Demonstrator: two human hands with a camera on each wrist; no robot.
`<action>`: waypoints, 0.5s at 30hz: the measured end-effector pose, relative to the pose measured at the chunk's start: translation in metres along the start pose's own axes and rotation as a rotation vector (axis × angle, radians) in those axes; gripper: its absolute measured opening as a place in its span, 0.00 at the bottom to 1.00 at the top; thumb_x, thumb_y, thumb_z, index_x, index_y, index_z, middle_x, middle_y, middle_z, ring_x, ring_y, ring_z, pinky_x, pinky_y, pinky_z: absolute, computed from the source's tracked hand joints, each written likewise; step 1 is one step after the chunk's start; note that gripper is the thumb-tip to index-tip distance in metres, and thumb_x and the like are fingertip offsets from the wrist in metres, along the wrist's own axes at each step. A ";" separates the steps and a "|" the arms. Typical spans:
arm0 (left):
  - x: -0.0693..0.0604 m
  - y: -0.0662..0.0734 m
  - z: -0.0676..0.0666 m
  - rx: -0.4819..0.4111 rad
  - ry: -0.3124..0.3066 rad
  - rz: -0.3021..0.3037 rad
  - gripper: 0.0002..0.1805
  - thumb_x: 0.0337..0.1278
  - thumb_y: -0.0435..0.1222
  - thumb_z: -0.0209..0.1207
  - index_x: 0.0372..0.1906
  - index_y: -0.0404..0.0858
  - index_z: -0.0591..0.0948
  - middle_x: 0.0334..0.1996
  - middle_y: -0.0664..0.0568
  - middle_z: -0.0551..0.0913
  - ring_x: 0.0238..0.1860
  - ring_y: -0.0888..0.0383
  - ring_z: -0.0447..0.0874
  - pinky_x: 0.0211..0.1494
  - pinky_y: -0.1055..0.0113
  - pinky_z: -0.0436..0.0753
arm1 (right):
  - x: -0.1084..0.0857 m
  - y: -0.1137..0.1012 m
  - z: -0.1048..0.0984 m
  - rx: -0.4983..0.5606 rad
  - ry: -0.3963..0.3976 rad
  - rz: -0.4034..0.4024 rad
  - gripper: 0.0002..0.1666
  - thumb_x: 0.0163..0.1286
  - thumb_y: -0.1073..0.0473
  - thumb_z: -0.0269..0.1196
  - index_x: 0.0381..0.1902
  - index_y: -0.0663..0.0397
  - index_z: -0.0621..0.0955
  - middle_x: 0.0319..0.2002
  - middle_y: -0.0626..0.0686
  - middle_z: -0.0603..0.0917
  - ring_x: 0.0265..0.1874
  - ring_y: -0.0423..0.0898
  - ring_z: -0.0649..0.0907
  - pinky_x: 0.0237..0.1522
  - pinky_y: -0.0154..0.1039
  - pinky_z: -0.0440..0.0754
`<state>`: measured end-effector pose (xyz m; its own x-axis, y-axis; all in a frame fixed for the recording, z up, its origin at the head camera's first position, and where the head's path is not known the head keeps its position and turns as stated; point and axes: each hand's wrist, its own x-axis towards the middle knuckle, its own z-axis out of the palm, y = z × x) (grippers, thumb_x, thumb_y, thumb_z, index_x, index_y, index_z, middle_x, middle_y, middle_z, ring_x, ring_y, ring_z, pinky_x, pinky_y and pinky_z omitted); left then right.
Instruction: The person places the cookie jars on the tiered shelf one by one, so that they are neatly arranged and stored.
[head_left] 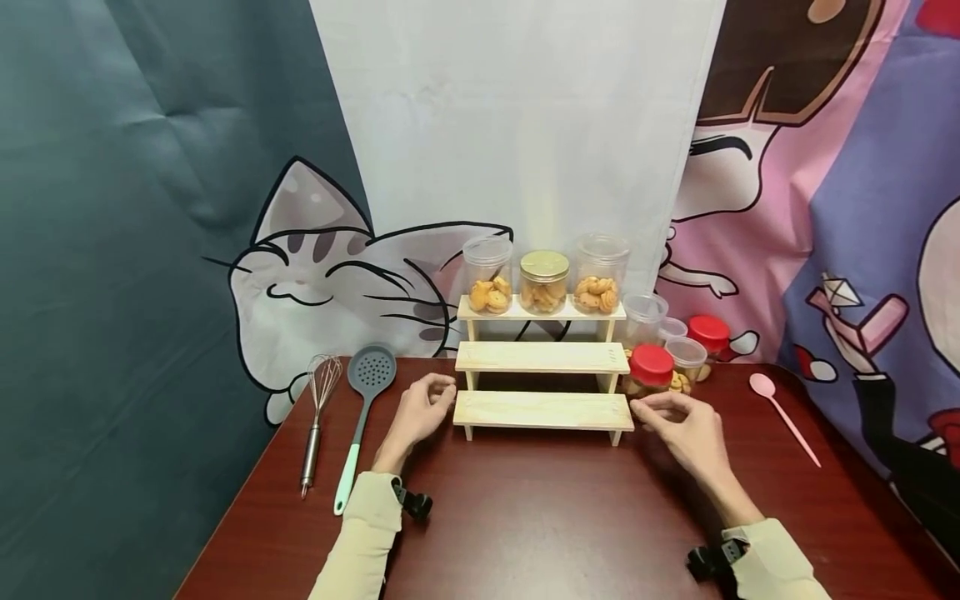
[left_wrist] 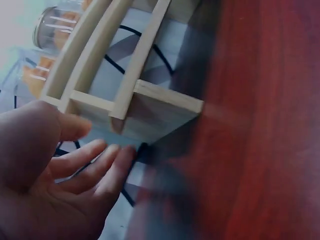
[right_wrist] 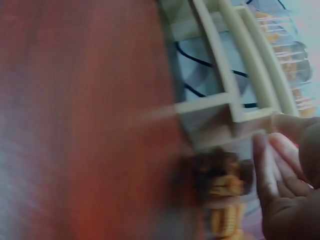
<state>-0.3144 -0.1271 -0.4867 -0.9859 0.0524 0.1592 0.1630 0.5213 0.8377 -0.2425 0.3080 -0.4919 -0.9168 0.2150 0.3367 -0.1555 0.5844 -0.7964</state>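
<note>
A three-tier pale wooden display stand (head_left: 543, 357) stands at the back of the table. On its top tier are three clear jars of cookies: a left jar (head_left: 488, 292), a middle one with a gold lid (head_left: 544, 287), and a right jar (head_left: 598, 287). My left hand (head_left: 422, 408) is beside the stand's left end; its relaxed fingers (left_wrist: 90, 172) hold nothing and look just apart from the wood in the left wrist view. At the opposite end is my right hand (head_left: 688, 433), thumb and fingers extended close to the wood; whether they touch it I cannot tell.
A whisk (head_left: 313, 433) and a slotted spatula (head_left: 360, 433) lie on the left. Several jars cluster behind my right hand, including a red-lidded jar (head_left: 651, 367) and another red-lidded jar (head_left: 708, 335). A pink spoon (head_left: 783, 417) lies far right. Printed cloth hangs behind.
</note>
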 end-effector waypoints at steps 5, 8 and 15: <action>-0.005 -0.006 0.008 -0.121 -0.103 -0.046 0.13 0.77 0.41 0.65 0.56 0.37 0.85 0.41 0.46 0.92 0.38 0.57 0.92 0.46 0.61 0.92 | 0.010 -0.017 -0.019 0.051 0.225 -0.071 0.11 0.69 0.49 0.78 0.40 0.49 0.92 0.28 0.53 0.92 0.24 0.35 0.88 0.25 0.22 0.78; -0.006 -0.007 0.010 -0.242 -0.114 -0.063 0.14 0.77 0.38 0.65 0.56 0.33 0.83 0.39 0.42 0.92 0.33 0.55 0.92 0.43 0.54 0.95 | 0.022 -0.025 -0.026 -0.011 0.250 -0.169 0.12 0.70 0.54 0.78 0.47 0.52 0.91 0.36 0.55 0.93 0.30 0.33 0.89 0.34 0.18 0.80; -0.004 -0.008 0.013 -0.363 -0.106 -0.102 0.14 0.75 0.33 0.66 0.57 0.29 0.82 0.39 0.39 0.90 0.32 0.54 0.91 0.43 0.49 0.95 | 0.046 -0.029 -0.024 -0.246 0.111 -0.376 0.29 0.66 0.55 0.79 0.59 0.65 0.86 0.60 0.68 0.87 0.58 0.66 0.85 0.62 0.58 0.79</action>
<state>-0.3118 -0.1204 -0.5007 -0.9932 0.1133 0.0265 0.0483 0.1939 0.9798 -0.2717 0.3200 -0.4411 -0.7661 0.0271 0.6422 -0.3658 0.8031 -0.4703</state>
